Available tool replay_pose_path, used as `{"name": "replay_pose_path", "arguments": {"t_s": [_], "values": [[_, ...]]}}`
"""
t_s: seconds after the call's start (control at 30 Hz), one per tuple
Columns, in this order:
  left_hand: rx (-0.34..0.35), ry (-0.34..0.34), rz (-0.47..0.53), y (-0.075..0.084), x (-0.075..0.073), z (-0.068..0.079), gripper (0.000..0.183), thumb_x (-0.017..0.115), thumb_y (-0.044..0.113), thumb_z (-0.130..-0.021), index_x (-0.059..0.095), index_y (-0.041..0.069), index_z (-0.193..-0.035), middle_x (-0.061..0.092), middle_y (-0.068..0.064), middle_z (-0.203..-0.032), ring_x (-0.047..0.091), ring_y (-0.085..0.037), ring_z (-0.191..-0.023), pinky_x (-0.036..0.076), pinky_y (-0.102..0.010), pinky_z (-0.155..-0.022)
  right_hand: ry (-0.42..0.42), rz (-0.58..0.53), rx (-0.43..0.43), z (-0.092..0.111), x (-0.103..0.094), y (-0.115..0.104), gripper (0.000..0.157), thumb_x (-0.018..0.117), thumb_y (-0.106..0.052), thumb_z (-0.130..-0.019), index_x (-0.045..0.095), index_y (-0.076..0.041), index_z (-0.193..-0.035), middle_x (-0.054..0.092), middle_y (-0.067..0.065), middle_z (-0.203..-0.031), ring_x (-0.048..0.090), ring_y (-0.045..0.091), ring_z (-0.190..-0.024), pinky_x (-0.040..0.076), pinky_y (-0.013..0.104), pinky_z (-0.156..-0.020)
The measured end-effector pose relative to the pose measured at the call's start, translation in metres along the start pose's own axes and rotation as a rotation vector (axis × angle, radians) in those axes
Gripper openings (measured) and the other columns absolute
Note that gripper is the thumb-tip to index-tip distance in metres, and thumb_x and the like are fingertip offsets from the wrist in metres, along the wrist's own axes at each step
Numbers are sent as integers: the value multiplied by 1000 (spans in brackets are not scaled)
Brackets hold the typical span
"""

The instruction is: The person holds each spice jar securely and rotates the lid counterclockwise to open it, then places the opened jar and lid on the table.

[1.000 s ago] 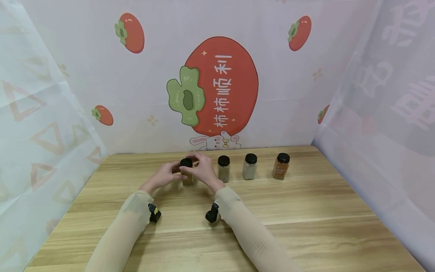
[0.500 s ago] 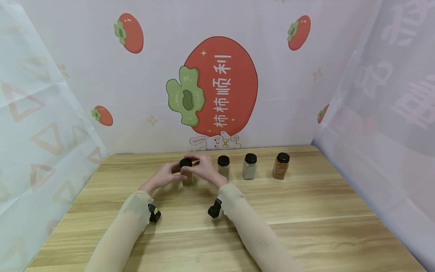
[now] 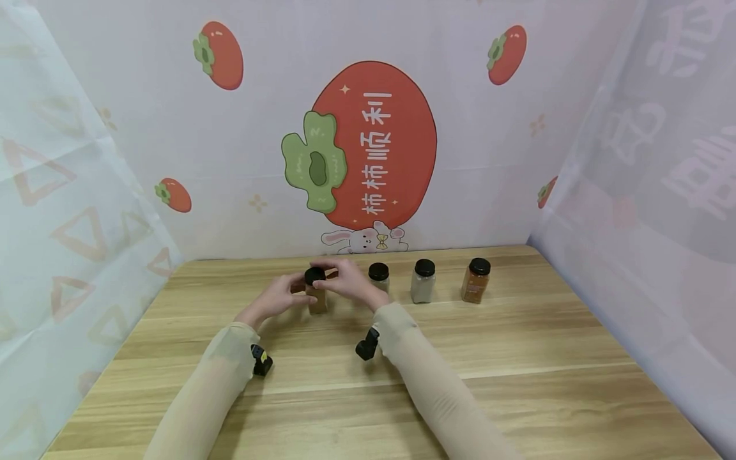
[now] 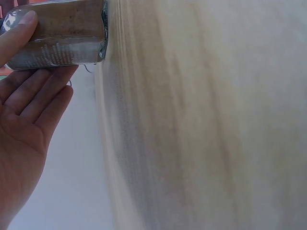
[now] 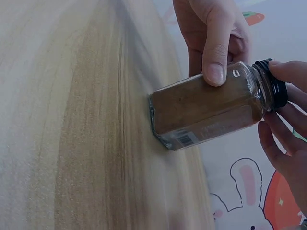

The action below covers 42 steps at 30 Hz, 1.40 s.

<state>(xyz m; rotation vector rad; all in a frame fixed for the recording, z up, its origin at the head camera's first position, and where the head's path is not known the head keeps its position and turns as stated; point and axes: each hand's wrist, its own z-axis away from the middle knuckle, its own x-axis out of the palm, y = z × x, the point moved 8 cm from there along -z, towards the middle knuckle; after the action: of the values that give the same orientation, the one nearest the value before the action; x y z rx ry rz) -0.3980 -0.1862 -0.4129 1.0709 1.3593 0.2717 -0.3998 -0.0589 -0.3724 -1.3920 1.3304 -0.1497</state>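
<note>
At the back left of the table, a square glass spice jar [image 3: 318,304] of brown powder stands upright under a black screw lid [image 5: 278,90]. My left hand [image 3: 277,297] grips the jar's body from the left, its thumb on the near side, as the left wrist view shows. From the right, my right hand [image 3: 349,283] holds the lid between thumb and fingers. In the right wrist view, the clear neck of the jar [image 5: 204,108] shows just below the lid.
Three more black-lidded spice jars stand in a row to the right: a greenish-brown one [image 3: 379,276] partly behind my right wrist, a pale one [image 3: 422,289] and an orange-red one [image 3: 474,287]. A printed cloth [image 3: 471,191] hangs behind the wooden table [image 3: 517,358].
My right wrist and forearm have swung a little to the right and away from me, covering more of the neighbouring jar, with the fingers still at the lid. My left hand stays put.
</note>
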Motion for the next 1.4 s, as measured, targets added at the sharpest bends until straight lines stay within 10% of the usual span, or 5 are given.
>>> {"name": "replay_pose_path", "arguments": {"t_s": [0.33,1.0,1.4], "values": [[-22,-3,7,1,2,1,51,73,19,-84,55,5,-130,62,-15,-125,58,-34,-114,40,-55,-101,-11,36,23,1,-1,2,46,69,-18,-87,57,-8,-131,59,8,-130,55,20,-120,49,41,-96],[-7,-2,28,-3,2,-1,48,76,29,-80,61,12,-122,63,-10,-124,59,-29,-116,44,-47,-100,307,205,96,9,3,2,52,76,-40,-79,61,-9,-118,60,6,-109,61,23,-99,52,26,-82],[-5,-26,39,19,0,7,45,72,16,-85,57,3,-125,60,-18,-126,56,-34,-118,43,-51,-100,269,196,61,8,0,-5,46,77,-36,-79,64,-8,-113,62,6,-107,61,18,-94,54,34,-82]]}}
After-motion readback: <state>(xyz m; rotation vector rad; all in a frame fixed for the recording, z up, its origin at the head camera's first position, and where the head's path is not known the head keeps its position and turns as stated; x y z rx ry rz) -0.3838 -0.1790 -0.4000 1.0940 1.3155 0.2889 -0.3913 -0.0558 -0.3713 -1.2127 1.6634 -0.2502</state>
